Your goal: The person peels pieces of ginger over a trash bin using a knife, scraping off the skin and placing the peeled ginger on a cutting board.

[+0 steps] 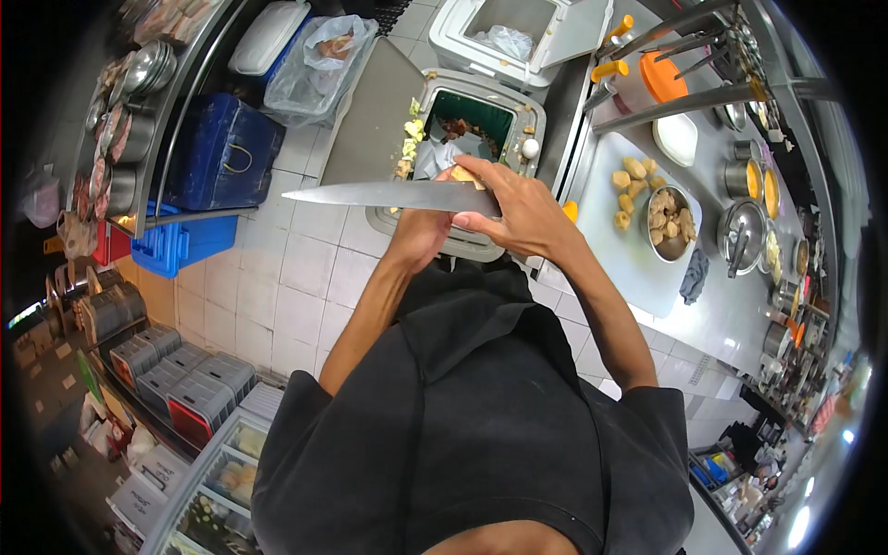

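I see both hands raised over an open waste bin (518,111) on the tiled floor, its inside holding peelings and scraps. One hand (527,208), which I take for the right, is closed around the handle end of a long chef's knife (388,195), the blade lying flat and level, its tip pointing away to the left of the view. The other hand (421,236), the left as I read it, sits under the blade and is mostly hidden by it; I cannot tell whether it is open or closed. Between the thumb and the blade near the handle sits a small pale yellow piece (462,174), probably a peeled potato or similar root, pinched there just above the bin. I judge that piece to be firm, light and wet, so likely slippery; it wants holding by its flat cut faces, fingers kept behind the edge. The knife is stiff and sharp, with weight toward the handle, and is best held there only. To the right, a steel tabletop (731,305) carries a white cutting board (615,250) with several peeled chunks (634,180) and a metal bowl (672,222) full of more, with lidded pots (745,236) beyond. Blue crates (222,153) stand at left.
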Demonstrator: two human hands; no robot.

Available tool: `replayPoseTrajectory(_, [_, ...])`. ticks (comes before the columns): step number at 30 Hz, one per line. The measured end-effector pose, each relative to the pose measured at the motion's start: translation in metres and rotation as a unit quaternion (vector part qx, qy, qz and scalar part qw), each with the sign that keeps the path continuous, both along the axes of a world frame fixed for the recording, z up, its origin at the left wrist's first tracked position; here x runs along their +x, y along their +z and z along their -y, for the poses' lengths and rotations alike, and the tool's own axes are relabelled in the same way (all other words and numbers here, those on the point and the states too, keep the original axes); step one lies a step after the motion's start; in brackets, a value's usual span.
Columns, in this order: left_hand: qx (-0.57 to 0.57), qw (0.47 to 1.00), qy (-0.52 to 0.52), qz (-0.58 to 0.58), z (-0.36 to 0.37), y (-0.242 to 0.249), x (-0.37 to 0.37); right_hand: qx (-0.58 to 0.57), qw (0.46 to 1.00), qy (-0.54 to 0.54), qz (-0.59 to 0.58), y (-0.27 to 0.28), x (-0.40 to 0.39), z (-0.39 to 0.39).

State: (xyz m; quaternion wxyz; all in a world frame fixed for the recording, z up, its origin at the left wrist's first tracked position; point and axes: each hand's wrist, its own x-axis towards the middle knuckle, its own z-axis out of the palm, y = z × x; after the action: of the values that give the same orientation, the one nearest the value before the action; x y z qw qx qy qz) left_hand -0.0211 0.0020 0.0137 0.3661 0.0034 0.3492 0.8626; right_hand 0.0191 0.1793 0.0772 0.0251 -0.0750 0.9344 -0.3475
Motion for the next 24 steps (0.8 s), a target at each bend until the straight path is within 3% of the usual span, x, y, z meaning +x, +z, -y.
replayPoseTrajectory(2, [-0.01, 1.0, -0.01, -0.027, 0.003, 0.009, -0.009, -0.005, 1.0, 0.01, 0.019, 0.011, -0.001, -0.001])
replayPoseTrajectory(4, [-0.124, 0.978, -0.094, -0.14, 0.007, 0.017, -0.02, -0.021, 0.998, 0.022, 0.06, 0.02, -0.001, -0.001])
replayPoseTrajectory(8, [-0.109, 0.974, -0.127, -0.152, 0.011, 0.014, -0.026, -0.036, 0.998, 0.015, 0.046, 0.017, -0.002, -0.001])
replayPoseTrajectory(10, [-0.175, 0.968, -0.086, -0.155, 0.011, 0.006, -0.022, -0.065, 0.997, 0.012, 0.05, 0.012, -0.003, -0.003])
replayPoseTrajectory(11, [-0.175, 0.968, -0.086, -0.155, 0.01, 0.003, -0.019, -0.065, 0.997, 0.012, 0.05, 0.008, -0.004, -0.004])
replayPoseTrajectory(13, [-0.055, 0.994, -0.057, -0.08, 0.002, 0.007, -0.014, -0.074, 0.994, 0.014, -0.085, 0.0, -0.005, -0.003])
replayPoseTrajectory(16, [-0.003, 1.0, -0.002, -0.031, -0.009, 0.024, -0.01, -0.064, 0.994, -0.031, -0.085, 0.004, -0.004, -0.001])
replayPoseTrajectory(21, [-0.004, 1.0, -0.016, -0.027, 0.0, 0.019, -0.005, -0.008, 0.994, -0.029, -0.105, -0.003, 0.0, 0.002])
replayPoseTrajectory(24, [-0.062, 0.994, -0.03, -0.085, 0.003, 0.018, -0.003, 0.015, 0.995, -0.012, -0.097, -0.003, 0.0, 0.001])
